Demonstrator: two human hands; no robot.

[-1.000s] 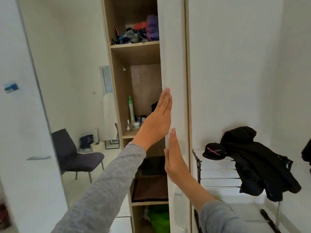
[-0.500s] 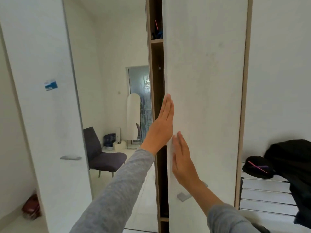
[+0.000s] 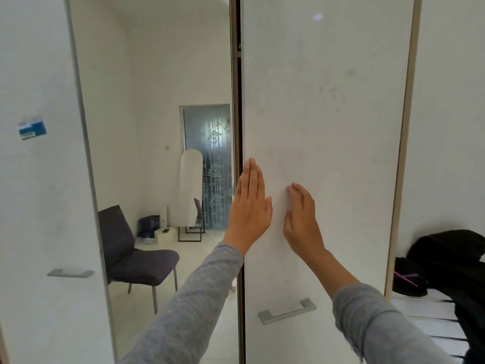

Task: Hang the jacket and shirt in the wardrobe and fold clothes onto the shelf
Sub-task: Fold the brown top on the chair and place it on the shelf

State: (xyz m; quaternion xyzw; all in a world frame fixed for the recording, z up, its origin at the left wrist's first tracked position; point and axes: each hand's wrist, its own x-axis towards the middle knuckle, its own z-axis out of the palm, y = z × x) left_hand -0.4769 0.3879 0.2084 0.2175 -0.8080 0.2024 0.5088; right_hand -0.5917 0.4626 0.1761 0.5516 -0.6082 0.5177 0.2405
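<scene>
I see my left hand (image 3: 250, 206) and right hand (image 3: 304, 222) lying flat with straight fingers against the white wardrobe door (image 3: 328, 114), gripping nothing. A thin dark gap shows along the door's left edge. The black jacket (image 3: 456, 261) lies draped over the drying rack (image 3: 420, 308) at lower right.

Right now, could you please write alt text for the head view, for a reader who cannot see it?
The left hand and right hand, in grey sleeves, press flat on a white wardrobe door that is almost closed. A black jacket lies on a rack at the right; a dark chair stands at the left.
</scene>
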